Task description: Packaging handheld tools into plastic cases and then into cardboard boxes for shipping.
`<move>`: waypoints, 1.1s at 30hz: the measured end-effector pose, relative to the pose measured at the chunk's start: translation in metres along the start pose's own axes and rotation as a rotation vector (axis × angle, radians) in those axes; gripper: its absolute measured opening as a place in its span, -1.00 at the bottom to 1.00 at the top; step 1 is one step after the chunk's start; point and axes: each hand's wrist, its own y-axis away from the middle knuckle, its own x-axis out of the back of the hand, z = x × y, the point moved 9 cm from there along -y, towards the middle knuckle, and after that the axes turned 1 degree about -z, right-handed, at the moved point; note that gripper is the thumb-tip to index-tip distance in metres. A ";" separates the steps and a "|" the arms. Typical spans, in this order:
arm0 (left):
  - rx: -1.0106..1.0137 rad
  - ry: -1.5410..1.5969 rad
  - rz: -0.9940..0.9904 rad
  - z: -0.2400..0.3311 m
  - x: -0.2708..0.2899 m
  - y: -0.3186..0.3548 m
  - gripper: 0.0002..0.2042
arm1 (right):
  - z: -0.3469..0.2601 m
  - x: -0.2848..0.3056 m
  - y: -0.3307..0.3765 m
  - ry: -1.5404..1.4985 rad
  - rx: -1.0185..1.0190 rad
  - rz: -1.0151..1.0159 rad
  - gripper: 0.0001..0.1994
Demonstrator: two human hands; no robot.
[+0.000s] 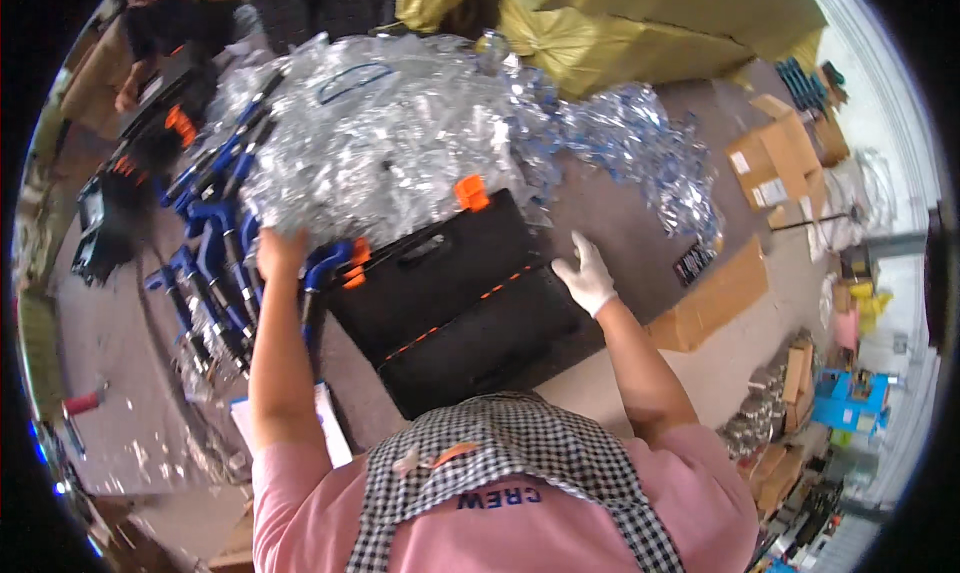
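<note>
A black plastic case (465,303) with orange latches (471,193) lies on the table in front of me. My right hand (588,278), in a white glove, is at the case's right edge with thumb and fingers apart, holding nothing. My left hand (281,253) reaches to the left of the case, between a heap of clear plastic wrapping (385,133) and several blue-handled tools with dark shafts (212,248). Its fingertips are blurred, so I cannot make out a grip. Another blue handle (326,261) rests close to the case's left latch.
Silvery-blue wrapping (640,148) spreads to the right of the heap, below yellow sacks (640,33). A cardboard sheet (712,295) and an open carton (775,163) are at the right. More black cases (110,218) lie far left, near another person's hand (128,93). White paper (330,423) lies beside my left arm.
</note>
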 end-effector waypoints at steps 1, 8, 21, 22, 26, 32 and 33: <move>-0.070 0.004 0.077 -0.001 0.008 0.009 -0.31 | 0.005 0.007 -0.013 0.013 -0.039 0.010 -0.32; 0.219 -0.253 0.511 -0.056 0.062 0.038 -0.37 | -0.009 0.016 -0.054 -0.181 -0.033 0.000 -0.53; 0.427 0.137 0.070 -0.128 0.023 -0.034 -0.30 | -0.212 -0.018 0.010 -0.071 0.805 -0.094 -0.73; 0.392 0.199 0.068 -0.118 0.026 -0.037 -0.39 | -0.225 -0.021 0.017 -0.061 0.835 -0.096 -0.73; 0.200 0.238 0.221 -0.105 0.058 -0.023 -0.72 | -0.284 -0.040 0.052 -0.122 1.136 -0.209 -0.69; -0.181 0.172 0.180 -0.015 0.124 0.093 -0.57 | -0.352 -0.026 0.090 0.336 1.501 -0.002 -0.33; -0.292 0.127 0.110 0.014 0.131 0.123 -0.54 | -0.357 -0.014 0.087 0.403 1.524 0.088 -0.19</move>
